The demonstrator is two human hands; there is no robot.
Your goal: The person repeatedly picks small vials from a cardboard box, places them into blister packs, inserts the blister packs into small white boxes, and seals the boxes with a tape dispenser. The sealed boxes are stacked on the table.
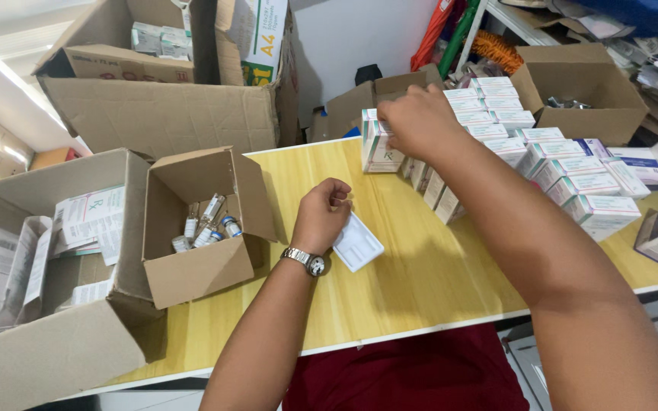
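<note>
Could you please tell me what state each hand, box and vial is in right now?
left hand: fisted, holding a white plastic tray.
right hand: gripping a small medicine carton, upright.
small cardboard box: open, holding loose vials.
large cardboard box: open, holding paper leaflets.
carton rows: closed, stacked.

Head camera looks steeply down, close over the table (390, 281).

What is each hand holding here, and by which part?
The left hand holds a small white plastic tray by its upper end. The right hand grips the top of a white medicine box at the row's left end.
</note>
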